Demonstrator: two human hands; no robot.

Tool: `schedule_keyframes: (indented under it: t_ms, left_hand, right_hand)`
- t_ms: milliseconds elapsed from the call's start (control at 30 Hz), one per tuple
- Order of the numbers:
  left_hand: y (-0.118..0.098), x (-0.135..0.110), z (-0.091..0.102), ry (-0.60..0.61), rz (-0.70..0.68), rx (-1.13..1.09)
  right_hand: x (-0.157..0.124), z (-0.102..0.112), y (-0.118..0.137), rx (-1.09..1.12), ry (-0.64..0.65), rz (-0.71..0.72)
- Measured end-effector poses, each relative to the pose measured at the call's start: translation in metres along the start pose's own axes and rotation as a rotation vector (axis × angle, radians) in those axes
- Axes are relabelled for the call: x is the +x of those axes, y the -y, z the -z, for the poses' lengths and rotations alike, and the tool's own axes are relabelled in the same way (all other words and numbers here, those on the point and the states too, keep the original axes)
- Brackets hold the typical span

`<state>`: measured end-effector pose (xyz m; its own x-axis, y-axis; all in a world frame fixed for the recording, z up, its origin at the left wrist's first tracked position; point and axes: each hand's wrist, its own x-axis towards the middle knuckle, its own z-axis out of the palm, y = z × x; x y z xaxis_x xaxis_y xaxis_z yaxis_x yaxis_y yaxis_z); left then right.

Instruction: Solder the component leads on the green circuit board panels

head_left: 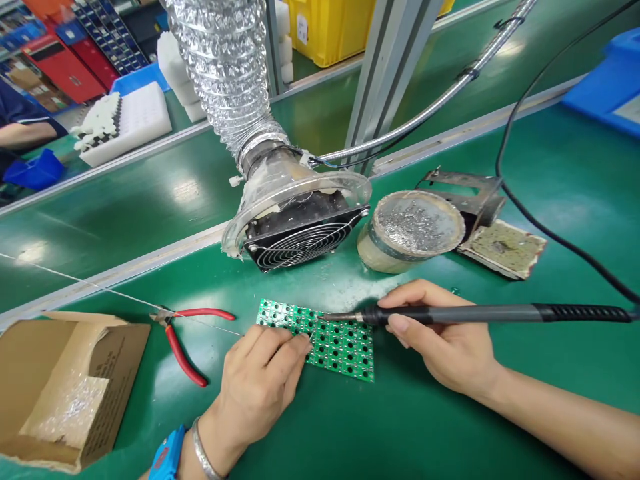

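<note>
On the green bench (425,427), a green board (345,348) studded with black squares.

- The cardboard box (113,373) has dark print on its side flap, too blurred to read.
- The yellow bin (340,33) carries a white label, but its writing is not legible.
- The circuit board (345,350) shows only tiny marks, and no letters can be read.
</note>
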<state>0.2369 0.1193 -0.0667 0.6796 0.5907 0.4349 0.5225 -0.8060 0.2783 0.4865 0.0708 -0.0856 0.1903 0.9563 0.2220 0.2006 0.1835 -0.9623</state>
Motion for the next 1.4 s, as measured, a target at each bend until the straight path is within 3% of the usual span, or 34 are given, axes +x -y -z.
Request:
schedule_keyframes:
  t_ms: [400, 1100, 1400]
  left_hand:
    - [-0.003, -0.006, 0.009, -0.014, 0.049, -0.032]
    - [0.001, -0.004, 0.001, 0.067, 0.018, 0.037]
    - [0.001, -0.005, 0.005, 0.054, 0.022, 0.035]
  right_hand:
    - [-0.001, -0.001, -0.005, 0.248, -0.019, -0.213]
    - [-0.002, -0.007, -0.007, 0.139, -0.014, -0.070]
    - [-0.001, -0.008, -0.007, 0.177, -0.037, -0.083]
